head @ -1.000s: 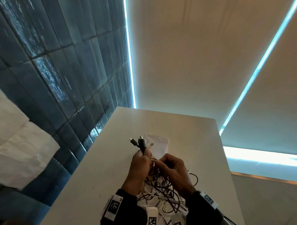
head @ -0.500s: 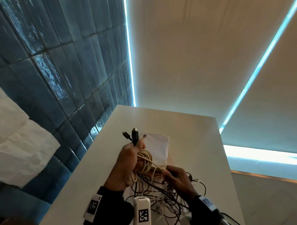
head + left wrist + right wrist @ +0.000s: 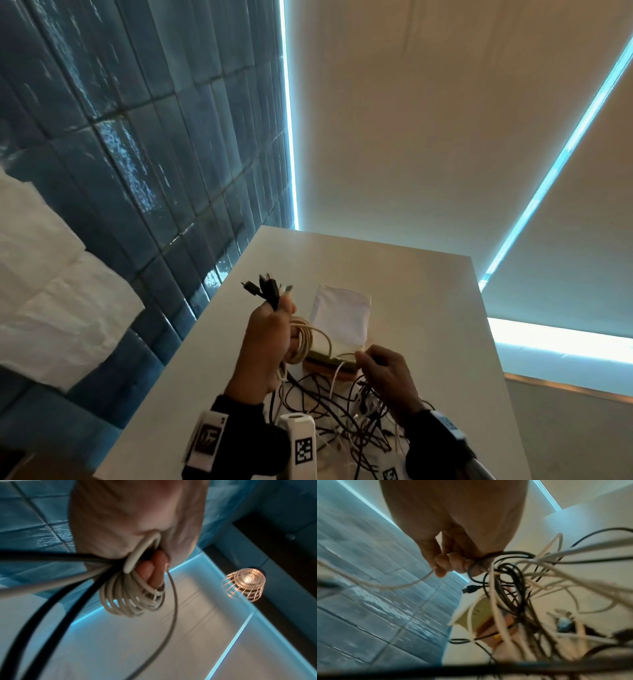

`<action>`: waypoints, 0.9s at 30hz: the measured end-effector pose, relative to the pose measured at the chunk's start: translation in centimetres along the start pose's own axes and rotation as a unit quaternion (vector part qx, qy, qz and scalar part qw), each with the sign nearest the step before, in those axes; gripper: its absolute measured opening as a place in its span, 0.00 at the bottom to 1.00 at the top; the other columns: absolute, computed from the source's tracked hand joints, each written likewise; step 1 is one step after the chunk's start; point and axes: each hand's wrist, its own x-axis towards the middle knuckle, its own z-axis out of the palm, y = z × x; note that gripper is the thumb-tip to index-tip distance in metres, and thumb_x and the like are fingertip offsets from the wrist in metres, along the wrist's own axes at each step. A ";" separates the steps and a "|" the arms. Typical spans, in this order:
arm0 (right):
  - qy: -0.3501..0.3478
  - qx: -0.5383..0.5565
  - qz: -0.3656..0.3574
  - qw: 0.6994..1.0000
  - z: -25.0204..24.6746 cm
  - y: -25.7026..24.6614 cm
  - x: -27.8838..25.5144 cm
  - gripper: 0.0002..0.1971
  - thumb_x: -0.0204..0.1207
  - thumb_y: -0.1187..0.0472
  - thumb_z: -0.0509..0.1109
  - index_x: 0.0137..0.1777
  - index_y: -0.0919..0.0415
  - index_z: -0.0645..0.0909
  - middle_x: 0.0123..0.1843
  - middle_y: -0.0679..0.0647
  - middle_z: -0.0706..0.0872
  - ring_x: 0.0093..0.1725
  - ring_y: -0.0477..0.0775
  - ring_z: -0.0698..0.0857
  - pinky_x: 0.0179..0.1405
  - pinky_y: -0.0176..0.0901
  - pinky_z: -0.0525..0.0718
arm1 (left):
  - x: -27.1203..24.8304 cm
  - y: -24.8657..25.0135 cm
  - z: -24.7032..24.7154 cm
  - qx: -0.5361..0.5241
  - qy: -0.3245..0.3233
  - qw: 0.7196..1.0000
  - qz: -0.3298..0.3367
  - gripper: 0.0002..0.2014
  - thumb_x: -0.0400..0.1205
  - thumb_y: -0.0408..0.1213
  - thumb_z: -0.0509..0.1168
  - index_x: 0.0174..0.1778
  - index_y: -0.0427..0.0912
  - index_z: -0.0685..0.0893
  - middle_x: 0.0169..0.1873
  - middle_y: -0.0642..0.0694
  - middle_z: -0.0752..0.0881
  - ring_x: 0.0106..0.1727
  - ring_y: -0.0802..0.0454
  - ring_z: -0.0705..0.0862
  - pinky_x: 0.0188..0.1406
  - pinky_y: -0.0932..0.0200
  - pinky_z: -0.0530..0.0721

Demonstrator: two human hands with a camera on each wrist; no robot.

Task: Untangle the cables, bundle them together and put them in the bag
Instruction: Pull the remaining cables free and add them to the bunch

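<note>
Coiling was under way: a cream coil (image 3: 303, 337) and plug ends (image 3: 267, 291) were gripped in the left hand (image 3: 265, 342), while a loose strand was pinched by the right hand (image 3: 383, 373) above the tangle (image 3: 342, 411) on the worktop (image 3: 411, 291). More slack, it seemed, needed freeing before the bag (image 3: 342, 313) beyond.

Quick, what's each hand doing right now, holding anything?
Left hand: gripping the coiled white cable and several plug ends.
Right hand: pinching a white cable strand from the tangle.

we saw cream coils (image 3: 303, 337) beside black plugs (image 3: 265, 289), a white pouch (image 3: 342, 317), black-and-white tangled cables (image 3: 342, 407), and glossy dark blue tiles (image 3: 137, 144).
</note>
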 end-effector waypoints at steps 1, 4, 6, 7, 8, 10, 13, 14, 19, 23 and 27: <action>0.010 0.022 0.002 1.000 0.3 -1.0 -0.1 0.11 0.78 0.68 0.71 0.35 0.72 0.83 0.21 0.45 0.81 0.22 0.39 0.78 0.24 0.31 0.76 | 0.4 -0.9 0.3 0.030 0.014 0.999 -0.006 0.17 0.88 0.47 0.55 0.39 0.41 0.77 0.19 0.50 0.70 0.16 0.56 0.67 0.15 0.64 0.64; 0.013 0.085 -0.021 0.996 1.2 -3.7 -0.8 0.07 0.77 0.72 0.70 0.40 0.77 0.81 0.24 0.51 0.78 0.23 0.45 0.77 0.23 0.34 0.77 | 1.4 -3.4 1.1 0.095 0.052 0.994 -0.029 0.17 0.87 0.45 0.55 0.46 0.35 0.81 0.23 0.39 0.77 0.23 0.44 0.79 0.24 0.56 0.76; -0.002 0.120 -0.046 0.992 1.9 -5.3 -1.4 0.06 0.77 0.72 0.70 0.41 0.77 0.81 0.25 0.51 0.80 0.24 0.45 0.79 0.25 0.34 0.79 | 1.9 -4.7 1.7 0.123 0.067 0.990 -0.031 0.19 0.86 0.46 0.56 0.49 0.32 0.83 0.33 0.30 0.83 0.37 0.33 0.84 0.37 0.45 0.82; -0.015 0.140 -0.056 0.988 2.2 -5.9 -1.7 0.05 0.77 0.73 0.70 0.41 0.76 0.81 0.26 0.51 0.82 0.25 0.45 0.81 0.26 0.34 0.79 | 1.9 -4.9 2.1 0.127 0.072 0.989 -0.032 0.19 0.86 0.45 0.56 0.49 0.32 0.82 0.37 0.29 0.85 0.41 0.32 0.85 0.41 0.43 0.83; -0.031 0.155 -0.072 0.985 2.5 -6.4 -1.9 0.05 0.77 0.72 0.70 0.41 0.75 0.82 0.28 0.51 0.84 0.27 0.46 0.82 0.28 0.36 0.80 | 2.0 -5.0 2.3 0.131 0.076 0.988 -0.033 0.19 0.86 0.45 0.56 0.48 0.32 0.82 0.39 0.30 0.86 0.43 0.33 0.85 0.43 0.44 0.84; -0.067 0.163 -0.100 0.979 2.9 -6.8 -2.3 0.04 0.76 0.70 0.72 0.43 0.73 0.84 0.33 0.56 0.87 0.32 0.51 0.85 0.33 0.40 0.82 | 1.9 -5.1 2.8 0.136 0.079 0.987 -0.036 0.19 0.87 0.46 0.55 0.49 0.32 0.82 0.43 0.33 0.87 0.46 0.37 0.86 0.47 0.48 0.85; -0.124 0.156 -0.114 0.973 3.2 -6.5 -2.6 0.04 0.76 0.71 0.72 0.46 0.73 0.86 0.39 0.58 0.90 0.38 0.53 0.87 0.40 0.42 0.84 | 2.1 -5.1 2.8 0.115 0.083 0.990 -0.029 0.18 0.86 0.47 0.57 0.43 0.35 0.81 0.40 0.36 0.86 0.43 0.40 0.86 0.46 0.47 0.86; -0.134 0.140 -0.113 0.974 3.3 -6.3 -2.5 0.03 0.75 0.71 0.72 0.45 0.71 0.87 0.39 0.56 0.90 0.39 0.51 0.87 0.41 0.41 0.84 | 2.1 -5.1 2.7 0.105 0.082 0.991 -0.027 0.18 0.86 0.46 0.58 0.39 0.35 0.80 0.35 0.37 0.85 0.37 0.43 0.85 0.39 0.51 0.84; -0.140 0.057 -0.089 0.985 3.2 -5.0 -2.4 0.06 0.75 0.71 0.72 0.41 0.61 0.88 0.34 0.49 0.87 0.35 0.42 0.81 0.37 0.36 0.79 | 1.8 -4.4 2.5 -0.022 0.051 0.997 -0.060 0.20 0.89 0.44 0.55 0.34 0.35 0.73 0.20 0.41 0.74 0.14 0.52 0.73 0.15 0.64 0.71; -0.142 0.035 -0.075 0.986 2.9 -4.5 -2.3 0.08 0.76 0.67 0.73 0.38 0.55 0.87 0.31 0.46 0.84 0.34 0.43 0.79 0.35 0.36 0.77 | 1.1 -4.2 2.7 -0.078 -0.001 0.993 -0.087 0.21 0.90 0.45 0.52 0.35 0.35 0.71 0.16 0.41 0.72 0.15 0.48 0.70 0.15 0.62 0.69; -0.149 0.012 -0.073 0.986 2.3 -3.4 -2.1 0.08 0.77 0.62 0.73 0.37 0.53 0.86 0.30 0.47 0.85 0.32 0.44 0.81 0.34 0.38 0.79 | 0.9 -3.5 2.5 -0.156 -0.004 0.982 -0.110 0.20 0.89 0.42 0.53 0.29 0.43 0.68 0.14 0.48 0.65 0.14 0.53 0.62 0.16 0.65 0.58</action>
